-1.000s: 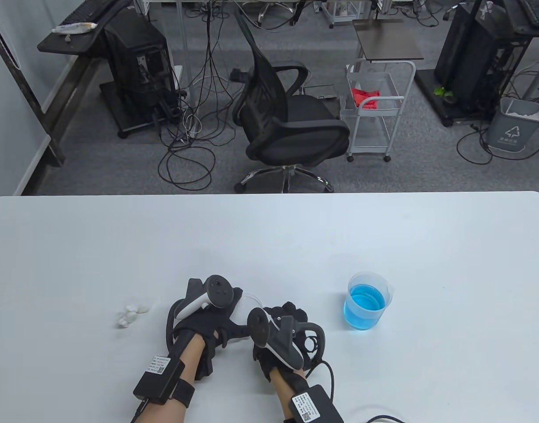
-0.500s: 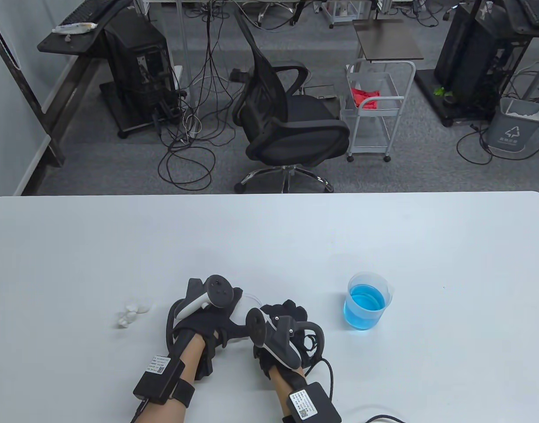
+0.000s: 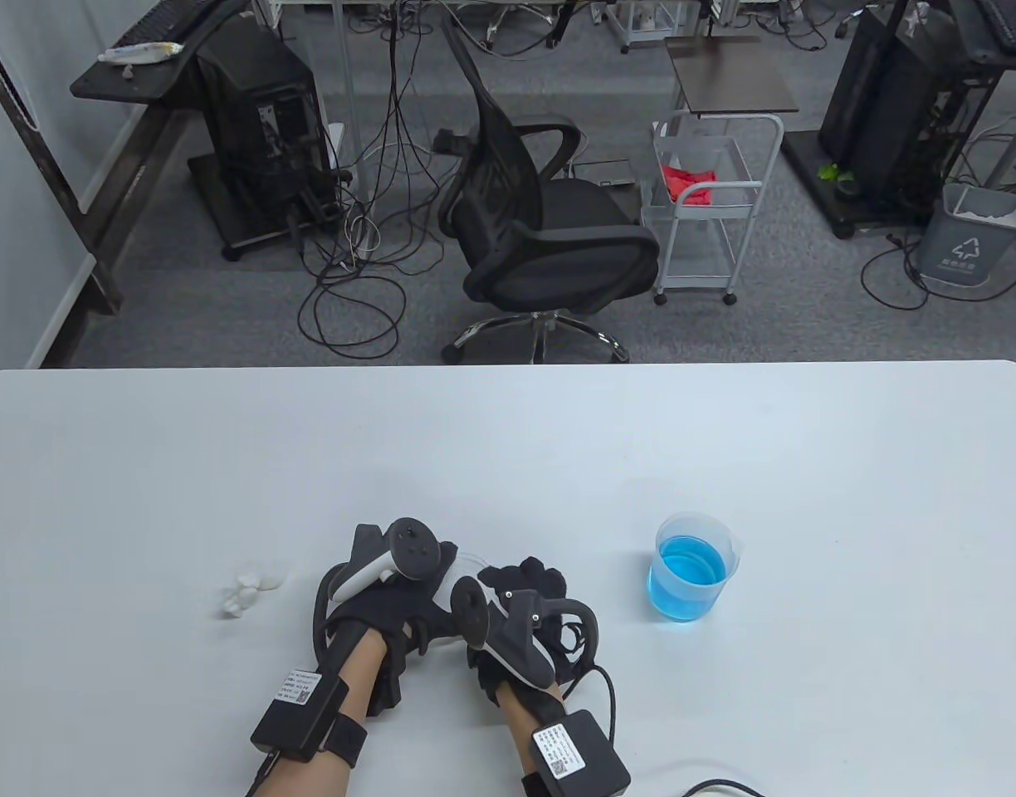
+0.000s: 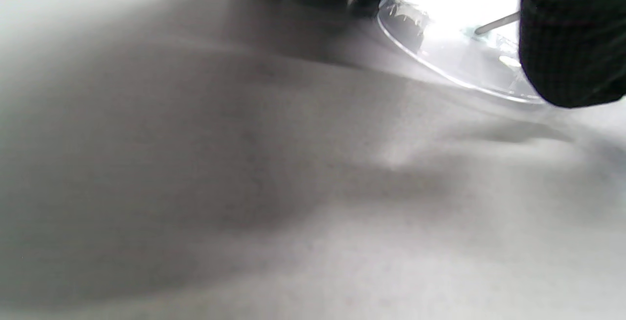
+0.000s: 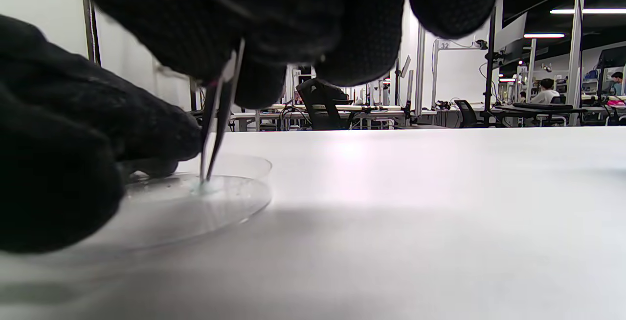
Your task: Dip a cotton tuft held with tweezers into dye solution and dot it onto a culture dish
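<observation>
1 dish (image 5: 195, 207), 1 tweezers (image 5: 217, 114), 1 beaker (image 3: 692, 579)

The table view is evenly and brightly lit, sharp throughout, with straight lines bowing near the edges. The white counter (image 3: 508, 448) carries only soft, faint shadows beneath the gloved hands. The left wrist view is dim and blurred: a broad grey shadow covers most of the counter, while the clear round culture dish (image 4: 455, 56) at the top right is blown out by white glare. In the right wrist view the black glove is close and out of focus, the distant room is crisp, ceiling strip lights glow, and a pale reflection sits on the counter.
</observation>
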